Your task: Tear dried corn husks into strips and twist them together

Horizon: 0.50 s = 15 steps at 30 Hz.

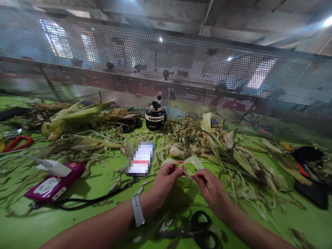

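Observation:
Pale strips of corn husk (pixel 195 162) stretch between my two hands above the green table. My left hand (pixel 167 178), with a light band on its wrist, pinches one end between thumb and fingers. On the other side my right hand (pixel 211 188) is closed on the husk with its fingertips. Black-handled scissors (pixel 198 230) lie on the table below my hands, partly blurred. Just beyond my left hand a phone (pixel 141 159) with a blurred-out screen lies on the surface. Loose husks (pixel 243 162) are heaped past my right hand.
A magenta power strip (pixel 55 183) with a white charger (pixel 57 167) and cables is at left. A black jug (pixel 155 117) stands at the back before a perforated metal screen (pixel 181 62). More husks (pixel 75 119) pile at back left. A dark flat object (pixel 312 192) lies far right.

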Available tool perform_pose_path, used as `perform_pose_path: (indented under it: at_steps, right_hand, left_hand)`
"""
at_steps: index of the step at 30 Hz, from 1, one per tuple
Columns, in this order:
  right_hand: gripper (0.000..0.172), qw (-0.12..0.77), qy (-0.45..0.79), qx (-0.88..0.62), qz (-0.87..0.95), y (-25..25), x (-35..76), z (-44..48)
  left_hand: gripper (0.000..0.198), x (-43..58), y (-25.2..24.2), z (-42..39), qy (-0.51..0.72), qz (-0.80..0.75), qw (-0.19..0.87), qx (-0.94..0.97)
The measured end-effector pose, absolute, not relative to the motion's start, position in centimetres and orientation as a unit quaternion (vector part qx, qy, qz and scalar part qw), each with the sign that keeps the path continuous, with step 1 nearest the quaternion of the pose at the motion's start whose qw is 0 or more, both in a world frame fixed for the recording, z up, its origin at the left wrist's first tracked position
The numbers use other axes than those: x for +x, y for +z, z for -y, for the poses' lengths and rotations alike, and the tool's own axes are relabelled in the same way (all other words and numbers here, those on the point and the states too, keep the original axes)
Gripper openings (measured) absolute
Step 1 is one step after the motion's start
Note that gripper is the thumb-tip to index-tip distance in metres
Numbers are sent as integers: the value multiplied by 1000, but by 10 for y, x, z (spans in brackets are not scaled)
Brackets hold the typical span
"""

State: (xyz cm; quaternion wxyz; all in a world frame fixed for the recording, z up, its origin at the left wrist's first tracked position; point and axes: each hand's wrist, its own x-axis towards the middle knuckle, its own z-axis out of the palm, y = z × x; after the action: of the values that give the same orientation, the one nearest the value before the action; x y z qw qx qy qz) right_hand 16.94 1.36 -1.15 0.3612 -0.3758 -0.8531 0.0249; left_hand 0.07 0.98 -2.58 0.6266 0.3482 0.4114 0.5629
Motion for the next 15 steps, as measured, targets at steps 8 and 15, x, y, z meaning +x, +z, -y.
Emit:
perform_pose_path:
  at_steps: [8, 15]
  right_hand:
    - [23, 362, -43, -313, 877, -14, 169, -9]
    - [10, 364, -40, -230, 901, -16, 170, -7]
  left_hand:
    - [45, 2, -29, -12, 547, -385, 631, 393]
    - [45, 4, -28, -12, 547, -374, 632, 400]
